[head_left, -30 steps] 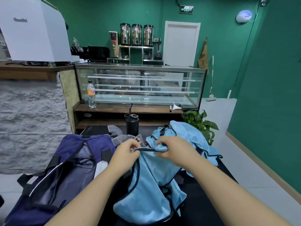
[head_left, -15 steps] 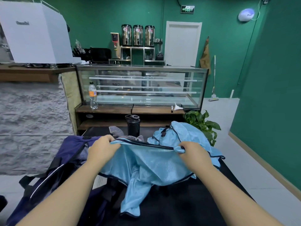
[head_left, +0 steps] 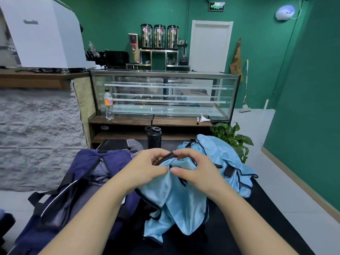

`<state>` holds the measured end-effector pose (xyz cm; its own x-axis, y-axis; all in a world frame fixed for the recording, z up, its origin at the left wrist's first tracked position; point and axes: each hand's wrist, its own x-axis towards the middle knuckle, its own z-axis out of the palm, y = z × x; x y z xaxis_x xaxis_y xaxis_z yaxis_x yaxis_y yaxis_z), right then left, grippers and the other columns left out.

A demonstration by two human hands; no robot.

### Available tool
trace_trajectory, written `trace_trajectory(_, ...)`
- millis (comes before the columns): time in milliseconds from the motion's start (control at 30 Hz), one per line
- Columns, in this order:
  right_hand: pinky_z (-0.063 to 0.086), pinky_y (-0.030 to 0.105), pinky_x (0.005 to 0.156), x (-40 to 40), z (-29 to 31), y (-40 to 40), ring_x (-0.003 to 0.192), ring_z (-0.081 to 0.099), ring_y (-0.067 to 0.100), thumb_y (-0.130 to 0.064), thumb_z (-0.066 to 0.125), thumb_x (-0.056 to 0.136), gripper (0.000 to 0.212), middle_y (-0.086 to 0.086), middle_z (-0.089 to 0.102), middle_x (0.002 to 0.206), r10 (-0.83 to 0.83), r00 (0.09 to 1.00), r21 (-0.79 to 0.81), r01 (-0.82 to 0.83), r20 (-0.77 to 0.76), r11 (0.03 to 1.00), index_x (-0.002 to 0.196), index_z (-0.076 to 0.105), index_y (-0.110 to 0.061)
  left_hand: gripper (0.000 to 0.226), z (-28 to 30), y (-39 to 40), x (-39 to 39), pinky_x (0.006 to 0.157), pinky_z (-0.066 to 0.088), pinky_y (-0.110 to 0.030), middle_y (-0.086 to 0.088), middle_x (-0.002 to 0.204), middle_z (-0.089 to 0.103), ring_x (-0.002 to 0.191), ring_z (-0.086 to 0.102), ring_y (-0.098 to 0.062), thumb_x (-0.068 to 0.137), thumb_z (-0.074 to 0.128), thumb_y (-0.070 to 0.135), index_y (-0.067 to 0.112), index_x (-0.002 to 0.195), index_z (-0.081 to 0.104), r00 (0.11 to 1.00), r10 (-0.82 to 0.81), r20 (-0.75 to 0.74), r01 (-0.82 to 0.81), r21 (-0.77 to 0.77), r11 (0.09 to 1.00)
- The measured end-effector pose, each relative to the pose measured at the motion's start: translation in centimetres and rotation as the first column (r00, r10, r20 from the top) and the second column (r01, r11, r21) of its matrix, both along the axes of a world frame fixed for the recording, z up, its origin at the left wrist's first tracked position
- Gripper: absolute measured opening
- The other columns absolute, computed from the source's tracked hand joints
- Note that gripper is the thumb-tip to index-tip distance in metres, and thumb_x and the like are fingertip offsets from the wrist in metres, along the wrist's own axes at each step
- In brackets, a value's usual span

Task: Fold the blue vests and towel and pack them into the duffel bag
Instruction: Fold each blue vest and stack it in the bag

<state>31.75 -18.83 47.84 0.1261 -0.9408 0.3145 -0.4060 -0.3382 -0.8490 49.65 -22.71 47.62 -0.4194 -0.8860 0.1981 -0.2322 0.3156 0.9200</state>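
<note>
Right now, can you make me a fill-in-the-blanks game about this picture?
1. Both hands hold a light blue ____ above the black table.
2. The dark blue duffel bag lies on the ____ side of the held cloth.
3. Behind the left hand and right hand stands a black ____ with a lid.
4. More light blue cloth is piled in front of the green ____.

Missing words: vest; left; bottle; plant

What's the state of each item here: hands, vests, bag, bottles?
left hand: grips held vest's edge
right hand: grips same vest
held vest: bunched, hanging between hands
second vest: crumpled on table, unfolded
duffel bag: open
black bottle: upright
plastic bottle: upright, capped
</note>
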Motion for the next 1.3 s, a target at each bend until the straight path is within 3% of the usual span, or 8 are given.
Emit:
trace_trajectory(233,0.038,0.005,0.074,0.7,-1.4,-0.5,0.089,0.056,-0.012,-0.019,0.075,0.081,0.021,-0.017,0.065,0.097,-0.065,0.997,0.003,0.066,-0.037,0.998,0.097,0.064,-0.026,0.058,-0.7,1.3,0.6,0.093,0.048,-0.044,0.011,0.114,0.068,0.109,0.062,-0.023,0.066,0.053,0.007,0.047,0.106,0.065,0.989,-0.04,0.143,0.05,-0.071,0.996)
trace_trajectory(467,0.049,0.031,0.074,-0.1,-2.8,-1.3,0.082,0.063,0.02,-0.027,0.069,0.086,0.012,-0.001,0.068,0.091,-0.267,0.964,0.059,0.267,-0.015,0.962,0.09,0.063,-0.017,0.036,-1.4,0.4,2.5,0.074,0.045,-0.03,0.01,0.077,0.06,0.072,0.054,-0.008,0.076,0.065,0.003,0.038,0.086,0.06,0.936,0.208,0.284,-0.142,-0.238,0.961)
trace_trajectory(567,0.044,0.029,0.063,-0.9,-3.0,-1.1,0.071,0.057,0.015,-0.028,0.068,0.087,0.011,-0.001,0.065,0.09,-0.314,0.948,0.086,0.318,-0.058,0.944,0.085,0.058,-0.023,0.029,-1.3,0.2,3.0,0.067,0.041,-0.022,0.004,0.077,0.062,0.069,0.052,-0.011,0.077,0.072,0.004,0.03,0.083,0.062,0.943,0.302,0.142,-0.266,-0.231,0.936)
trace_trajectory(800,0.035,0.007,0.075,-1.2,-1.6,0.2,0.106,0.049,-0.001,-0.037,0.077,0.077,0.031,-0.02,0.056,0.111,-0.135,0.983,0.165,0.154,-0.122,0.974,0.102,0.059,-0.034,0.03,-0.4,1.3,2.0,0.081,0.047,-0.024,0.009,0.091,0.069,0.09,0.062,-0.008,0.076,0.076,0.01,0.035,0.09,0.067,0.938,0.232,-0.259,-0.275,-0.145,0.951)
trace_trajectory(967,0.036,-0.003,0.079,-0.1,0.9,1.2,0.099,0.05,-0.024,-0.038,0.075,0.077,0.032,-0.03,0.06,0.104,0.023,0.999,0.091,-0.026,0.029,0.996,0.104,0.058,-0.045,0.03,0.2,2.9,0.8,0.073,0.05,-0.019,0.006,0.093,0.072,0.086,0.065,-0.006,0.085,0.063,-0.005,0.02,0.1,0.063,0.942,0.134,-0.309,-0.176,-0.111,0.978)
trace_trajectory(1067,0.044,0.017,0.094,0.3,1.2,0.8,0.105,0.059,-0.007,-0.043,0.078,0.073,0.035,-0.02,0.066,0.106,0.085,0.985,0.12,-0.103,0.149,0.987,0.106,0.066,-0.039,0.03,0.6,3.4,0.4,0.076,0.049,-0.015,0.009,0.096,0.071,0.089,0.065,-0.004,0.085,0.062,-0.007,0.018,0.102,0.063,0.959,0.065,-0.277,-0.112,-0.156,0.981)
trace_trajectory(1167,0.048,0.013,0.08,0.5,1.7,0.7,0.085,0.064,-0.002,-0.027,0.075,0.08,0.007,-0.019,0.068,0.083,0.048,0.983,0.082,-0.063,0.178,0.995,0.086,0.072,-0.027,0.028,0.6,3.5,0.3,0.079,0.051,-0.022,0.009,0.096,0.07,0.087,0.063,-0.01,0.083,0.07,0.004,0.027,0.098,0.066,0.969,0.063,-0.239,-0.113,-0.203,0.973)
trace_trajectory(1300,0.046,0.011,0.066,0.0,1.9,0.8,0.068,0.061,0.0,-0.02,0.068,0.086,0.022,-0.016,0.066,0.069,-0.04,0.979,0.061,0.028,0.199,0.998,0.067,0.068,-0.03,0.024,0.1,2.9,0.8,0.073,0.049,-0.023,0.002,0.085,0.068,0.076,0.061,-0.013,0.071,0.073,0.03,0.033,0.093,0.067,0.977,0.104,-0.188,-0.138,-0.18,0.974)
